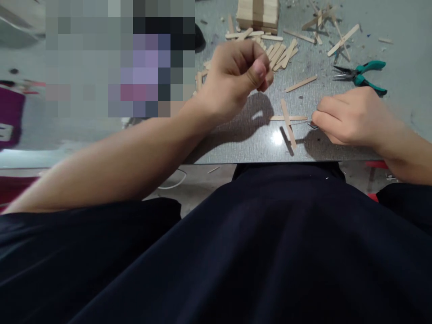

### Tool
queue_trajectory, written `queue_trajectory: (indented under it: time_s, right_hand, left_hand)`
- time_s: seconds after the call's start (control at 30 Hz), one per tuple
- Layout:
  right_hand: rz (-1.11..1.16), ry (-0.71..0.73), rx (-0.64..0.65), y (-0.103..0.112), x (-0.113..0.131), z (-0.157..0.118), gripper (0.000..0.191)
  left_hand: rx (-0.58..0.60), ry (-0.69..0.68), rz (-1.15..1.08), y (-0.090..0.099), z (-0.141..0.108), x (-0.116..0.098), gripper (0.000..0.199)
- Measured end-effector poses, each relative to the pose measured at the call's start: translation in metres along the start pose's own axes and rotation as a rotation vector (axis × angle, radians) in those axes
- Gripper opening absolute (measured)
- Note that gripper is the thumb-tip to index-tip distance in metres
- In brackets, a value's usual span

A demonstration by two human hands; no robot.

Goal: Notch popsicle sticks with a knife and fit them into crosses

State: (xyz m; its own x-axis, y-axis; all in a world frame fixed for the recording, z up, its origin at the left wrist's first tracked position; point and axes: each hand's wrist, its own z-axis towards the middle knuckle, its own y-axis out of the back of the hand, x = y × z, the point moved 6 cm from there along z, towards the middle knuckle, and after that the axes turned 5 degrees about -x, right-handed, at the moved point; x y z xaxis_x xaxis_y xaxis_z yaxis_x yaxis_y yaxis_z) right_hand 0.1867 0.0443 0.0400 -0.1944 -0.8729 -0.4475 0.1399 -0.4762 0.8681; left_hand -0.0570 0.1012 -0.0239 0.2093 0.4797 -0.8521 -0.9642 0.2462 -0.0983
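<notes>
Two craft sticks (pixel 287 111) lie crossed on the tabletop near its front edge, seeming to be slightly raised over their shadow. My right hand (pixel 349 116) is just to the right of them, fingers curled and pinched. A small dark thing (pixel 313 125) shows at its fingertips, and a thin line like wire runs from there toward the cross; the kind cannot be made out. Over the table, up and left of the cross, hovers my left hand (pixel 238 74). Its thumb presses against the bent fingers; anything between them is hidden.
Pliers with teal handles (pixel 371 67) lie open beyond my right hand. A single craft stick (pixel 301 84) rests nearby. Loose sticks (pixel 278 55) spread before a banded stick bundle (pixel 258 15). Crossed stick pieces (pixel 342 40) stand at the back right. A purple object (pixel 11 114) is far left.
</notes>
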Motion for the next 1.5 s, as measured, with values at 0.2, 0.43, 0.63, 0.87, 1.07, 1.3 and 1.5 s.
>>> queue_trajectory:
  time_s: [0.2,0.43,0.63,0.87,1.07,1.3,1.5]
  right_hand:
    - [-0.166,-0.176,-0.279,0.021,-0.002,-0.005,0.037]
    - [-0.145,-0.182,-0.456,0.038,0.011,-0.001,0.027]
    - [-0.097,-0.211,-0.417,0.036,0.014,-0.001,0.029]
    - [0.209,-0.428,-0.208,0.022,0.000,-0.004,0.037]
    - [0.589,-0.613,-0.237,0.011,0.000,-0.002,0.018]
    - [0.908,-0.619,-0.207,-0.007,0.010,0.007,0.012]
    - [1.144,-0.626,-0.224,-0.014,0.012,0.009,0.018]
  left_hand:
    - [0.083,0.104,0.004,-0.022,-0.027,-0.005,0.051]
    - [0.170,0.242,0.043,-0.056,-0.064,-0.032,0.081]
    - [0.151,0.280,-0.027,-0.066,-0.070,-0.044,0.057]
    - [0.145,0.379,-0.036,-0.063,-0.069,-0.046,0.066]
    - [0.157,0.408,-0.027,-0.063,-0.074,-0.035,0.079]
    - [0.186,0.398,-0.058,-0.068,-0.078,-0.029,0.073]
    - [0.212,0.475,-0.002,-0.070,-0.073,-0.034,0.071]
